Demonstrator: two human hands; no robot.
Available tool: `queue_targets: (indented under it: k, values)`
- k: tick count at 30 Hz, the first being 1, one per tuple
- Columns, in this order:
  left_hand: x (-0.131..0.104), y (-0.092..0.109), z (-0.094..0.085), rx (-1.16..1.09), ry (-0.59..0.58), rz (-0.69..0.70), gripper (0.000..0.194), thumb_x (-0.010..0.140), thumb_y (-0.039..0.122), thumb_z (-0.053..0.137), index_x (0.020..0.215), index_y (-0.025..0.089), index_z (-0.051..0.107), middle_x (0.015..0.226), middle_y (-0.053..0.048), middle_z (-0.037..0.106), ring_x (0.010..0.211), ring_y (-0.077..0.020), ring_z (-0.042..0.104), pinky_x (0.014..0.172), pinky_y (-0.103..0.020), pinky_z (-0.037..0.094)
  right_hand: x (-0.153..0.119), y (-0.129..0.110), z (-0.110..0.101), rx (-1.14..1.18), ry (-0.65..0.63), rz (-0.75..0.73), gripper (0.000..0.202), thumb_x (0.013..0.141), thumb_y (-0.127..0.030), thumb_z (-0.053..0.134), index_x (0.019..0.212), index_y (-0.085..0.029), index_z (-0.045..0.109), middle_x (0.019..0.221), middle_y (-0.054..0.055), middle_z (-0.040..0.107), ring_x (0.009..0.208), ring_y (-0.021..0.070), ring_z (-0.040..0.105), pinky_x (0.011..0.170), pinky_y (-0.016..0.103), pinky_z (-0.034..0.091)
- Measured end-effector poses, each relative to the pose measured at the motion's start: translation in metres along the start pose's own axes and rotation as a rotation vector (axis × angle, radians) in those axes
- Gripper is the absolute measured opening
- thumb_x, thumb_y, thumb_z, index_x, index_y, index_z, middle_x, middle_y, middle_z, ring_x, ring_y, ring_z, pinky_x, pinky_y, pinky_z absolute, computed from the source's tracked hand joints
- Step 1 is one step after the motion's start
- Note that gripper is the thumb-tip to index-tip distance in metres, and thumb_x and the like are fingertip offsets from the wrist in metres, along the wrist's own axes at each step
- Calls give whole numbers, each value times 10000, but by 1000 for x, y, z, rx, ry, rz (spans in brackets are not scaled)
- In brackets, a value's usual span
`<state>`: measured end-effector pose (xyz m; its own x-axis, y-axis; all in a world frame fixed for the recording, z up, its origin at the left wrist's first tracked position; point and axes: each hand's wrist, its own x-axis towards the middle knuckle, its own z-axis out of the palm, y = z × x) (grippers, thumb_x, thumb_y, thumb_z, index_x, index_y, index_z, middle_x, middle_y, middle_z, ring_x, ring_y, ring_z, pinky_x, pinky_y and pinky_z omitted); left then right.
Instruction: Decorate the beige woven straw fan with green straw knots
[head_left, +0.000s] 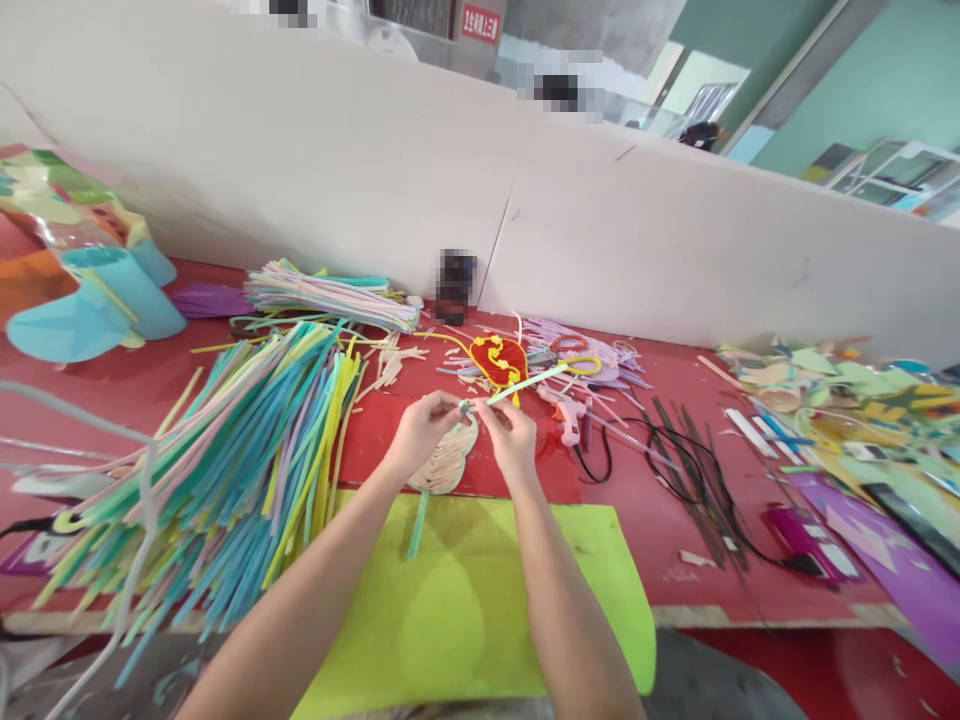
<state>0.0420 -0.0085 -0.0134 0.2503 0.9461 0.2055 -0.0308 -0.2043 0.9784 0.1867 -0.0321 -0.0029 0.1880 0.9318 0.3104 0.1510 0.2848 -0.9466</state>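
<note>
White partition (660, 240) set beyond grip, vertical seam exposed. Red sign (480, 24) seen above partition. Green wall (915, 70) seen far right of grip, white-framed rack (892, 178) placed against it or near. Red tabletop (637, 525) spread below grip, brightly lit.

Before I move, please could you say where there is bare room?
The near half of the lime sheet, between the forearms, is bare; so is the red tabletop between it and the dark strips. It is crowded at the coloured stems and around the glue gun.
</note>
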Motion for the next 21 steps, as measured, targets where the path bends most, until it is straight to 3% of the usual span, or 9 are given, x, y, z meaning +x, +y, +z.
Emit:
queue_targets:
  k: [6, 13, 17, 21]
  values:
    - [2, 1, -8, 209, 126, 53, 160, 814, 297, 546, 870, 171, 629, 807, -23, 669, 758, -142, 618, 733, -250, 461, 3, 0, -3, 52, 64, 10, 186, 773, -363, 626, 794, -179, 649, 751, 15, 651, 700, 152, 593, 666, 267, 472]
    - [0, 5, -11, 356, 115, 129, 143, 836, 240, 500, 891, 182, 619, 856, -20, 664, 803, -144, 609, 756, -256, 465, 6, 5, -9, -17, -12, 25, 201, 784, -390, 606, 800, -192, 628, 775, 9, 649, 691, 149, 592, 662, 263, 470]
    - [2, 2, -12, 505, 51, 254, 112, 829, 187, 509, 856, 187, 618, 846, -20, 654, 821, -150, 593, 845, -300, 450, 5, 6, -10, -219, -12, -98, 199, 821, -377, 565, 838, -199, 652, 822, 29, 667, 742, 166, 610, 715, 285, 483]
    - [4, -1, -12, 617, 5, 316, 102, 830, 173, 523, 839, 204, 620, 834, -2, 669, 813, -149, 598, 1009, -382, 349, 4, 7, -9, -300, -60, -268, 177, 861, -311, 528, 898, -205, 665, 867, 51, 671, 795, 172, 618, 761, 298, 486]
